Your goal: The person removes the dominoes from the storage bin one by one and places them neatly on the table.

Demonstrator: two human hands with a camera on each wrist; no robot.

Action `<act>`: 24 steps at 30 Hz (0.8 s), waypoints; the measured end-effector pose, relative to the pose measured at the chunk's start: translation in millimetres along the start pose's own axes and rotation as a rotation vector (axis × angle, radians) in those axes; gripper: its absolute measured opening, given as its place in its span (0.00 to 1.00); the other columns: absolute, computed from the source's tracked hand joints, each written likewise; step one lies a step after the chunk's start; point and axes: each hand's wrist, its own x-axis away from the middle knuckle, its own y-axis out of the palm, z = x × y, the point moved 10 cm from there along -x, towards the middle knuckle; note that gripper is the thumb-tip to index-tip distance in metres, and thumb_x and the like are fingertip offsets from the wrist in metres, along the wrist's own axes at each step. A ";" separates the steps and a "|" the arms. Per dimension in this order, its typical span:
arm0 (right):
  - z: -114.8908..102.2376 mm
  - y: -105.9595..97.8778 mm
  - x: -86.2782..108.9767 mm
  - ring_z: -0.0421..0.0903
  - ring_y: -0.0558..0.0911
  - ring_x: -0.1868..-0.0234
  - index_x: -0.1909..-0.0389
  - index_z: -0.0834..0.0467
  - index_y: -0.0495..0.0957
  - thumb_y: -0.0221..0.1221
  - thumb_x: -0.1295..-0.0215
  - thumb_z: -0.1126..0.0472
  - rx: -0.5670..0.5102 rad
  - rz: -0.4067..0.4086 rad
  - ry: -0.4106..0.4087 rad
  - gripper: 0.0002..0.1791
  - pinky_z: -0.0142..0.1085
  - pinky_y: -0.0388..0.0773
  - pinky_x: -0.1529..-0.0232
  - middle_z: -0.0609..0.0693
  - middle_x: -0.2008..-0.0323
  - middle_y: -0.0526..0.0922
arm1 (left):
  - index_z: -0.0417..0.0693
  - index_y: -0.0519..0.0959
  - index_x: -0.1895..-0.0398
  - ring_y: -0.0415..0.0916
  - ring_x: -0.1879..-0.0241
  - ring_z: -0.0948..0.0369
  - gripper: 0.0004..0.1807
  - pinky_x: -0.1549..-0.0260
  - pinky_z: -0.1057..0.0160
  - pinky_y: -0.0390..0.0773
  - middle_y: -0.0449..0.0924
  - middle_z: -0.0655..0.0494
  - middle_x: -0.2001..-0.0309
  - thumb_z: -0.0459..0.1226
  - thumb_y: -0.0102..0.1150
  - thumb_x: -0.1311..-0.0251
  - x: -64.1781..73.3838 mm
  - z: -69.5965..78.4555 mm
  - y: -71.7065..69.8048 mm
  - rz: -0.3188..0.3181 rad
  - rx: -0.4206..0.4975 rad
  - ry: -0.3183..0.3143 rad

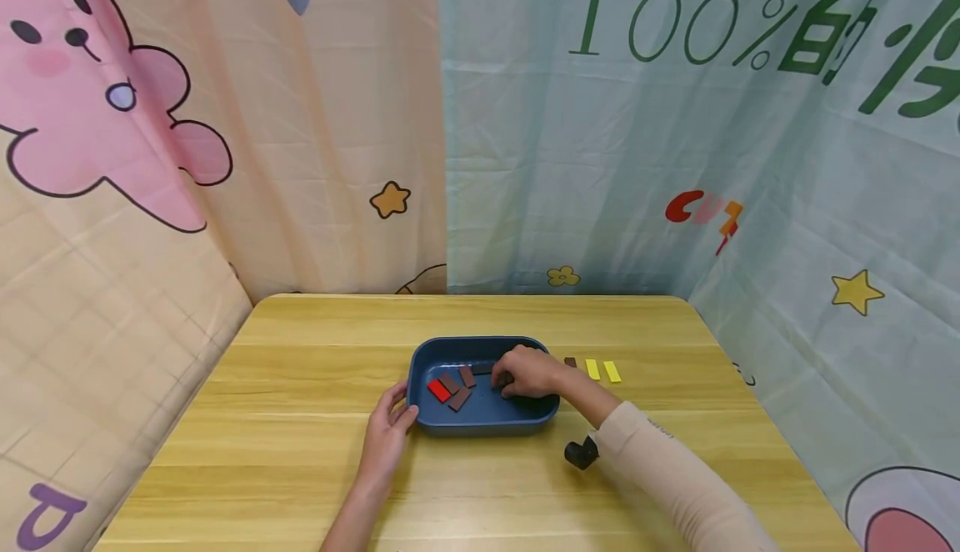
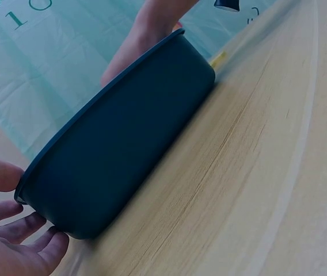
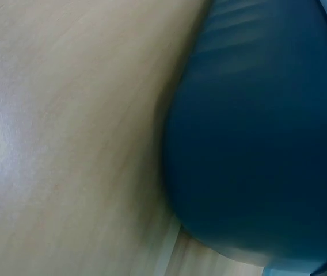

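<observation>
A blue plastic tub (image 1: 480, 430) stands on the table, with a red tile (image 1: 438, 390) and several brown tiles (image 1: 460, 399) lying in its left half. My left hand (image 1: 390, 419) holds the tub's left end. In the left wrist view the thumb is at the rim and the fingers (image 2: 31, 230) lie along the outer wall. My right hand (image 1: 531, 371) reaches over the right rim into the tub, fingers curled down, and pinches a small dark piece that the hand mostly hides. The right wrist view shows only the tub's outer wall (image 3: 261, 144) and the tabletop.
Right of the tub, two yellow tiles (image 1: 592, 369) and a brown tile (image 1: 570, 362) lie on the wooden table (image 1: 300, 469). A dark strip (image 1: 482, 368) is inside the tub by its back wall. A black wrist camera (image 1: 581, 454) juts from the right sleeve. Printed curtains (image 1: 525, 160) hang behind.
</observation>
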 end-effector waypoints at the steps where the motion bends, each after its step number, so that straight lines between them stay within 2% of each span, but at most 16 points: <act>1: 0.2 -0.4 0.0 0.33 0.82 0.63 0.55 0.52 0.89 0.70 0.33 0.61 -0.001 0.006 -0.002 0.07 0.32 0.82 0.56 0.39 0.61 0.86 | 0.30 0.63 0.26 0.68 0.33 0.36 0.26 0.43 0.68 0.76 0.64 0.32 0.30 0.26 0.50 0.25 -0.1 0.0 -0.2 0.001 0.000 0.001; 6: -4.0 -6.1 1.0 0.33 0.82 0.64 0.56 0.54 0.89 0.69 0.33 0.63 -0.031 0.055 -0.058 0.06 0.30 0.82 0.58 0.41 0.63 0.87 | 0.30 0.62 0.25 0.68 0.33 0.36 0.27 0.42 0.67 0.76 0.63 0.31 0.29 0.27 0.49 0.24 0.4 0.3 -0.2 -0.004 0.001 -0.002; 13: -7.9 -19.8 4.3 0.36 0.82 0.65 0.60 0.58 0.90 0.70 0.34 0.64 -0.062 0.180 -0.143 0.04 0.29 0.82 0.61 0.45 0.65 0.85 | 0.29 0.62 0.25 0.68 0.33 0.36 0.27 0.40 0.64 0.76 0.64 0.31 0.29 0.26 0.49 0.24 -0.2 -0.1 -0.1 -0.006 0.003 0.003; 17: -7.2 -26.5 6.9 0.38 0.83 0.65 0.62 0.59 0.89 0.70 0.34 0.64 -0.103 0.240 -0.133 0.03 0.30 0.82 0.61 0.45 0.65 0.85 | 0.29 0.62 0.25 0.68 0.33 0.37 0.27 0.41 0.66 0.76 0.64 0.31 0.30 0.26 0.49 0.24 -0.7 -0.4 -0.6 -0.007 0.006 0.006; 24: 4.7 -31.7 8.8 0.37 0.81 0.69 0.61 0.60 0.87 0.67 0.30 0.65 -0.294 0.308 -0.067 0.03 0.33 0.82 0.66 0.41 0.68 0.85 | 0.30 0.62 0.25 0.67 0.33 0.36 0.26 0.40 0.63 0.76 0.64 0.31 0.30 0.26 0.49 0.25 0.1 0.5 -0.5 -0.005 -0.002 0.005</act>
